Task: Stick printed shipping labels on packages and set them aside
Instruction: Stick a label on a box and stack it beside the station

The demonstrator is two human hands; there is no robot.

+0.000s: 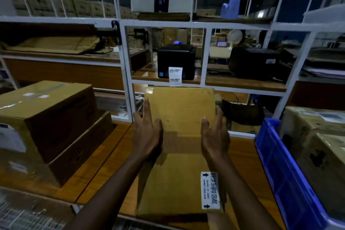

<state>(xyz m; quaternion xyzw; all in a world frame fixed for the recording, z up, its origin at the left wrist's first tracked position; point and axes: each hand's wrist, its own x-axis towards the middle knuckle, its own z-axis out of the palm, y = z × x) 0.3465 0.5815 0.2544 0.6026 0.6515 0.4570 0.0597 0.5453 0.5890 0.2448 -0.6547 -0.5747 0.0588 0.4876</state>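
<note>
Both forearms reach out, left hand (pixel 147 134) and right hand (pixel 214 136) pressing straight fingers against the cardboard box (pixel 179 110) mid-table, stacked cartons (pixel 46 114) near left, blue crate (pixel 280 164) tight right.

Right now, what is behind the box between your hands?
A black label printer sits on the shelf behind the box, with a printed label hanging from its slot. The box's far edge hides whatever lies directly behind it below that shelf.

Brown cardboard package (pixel 180 117) lies flat, centred on wooden bench (pixel 240 155); white handling sticker (pixel 210 190) at near right; printed barcode label (pixel 175 76) hangs from black printer (pixel 175 58) beyond.
</note>
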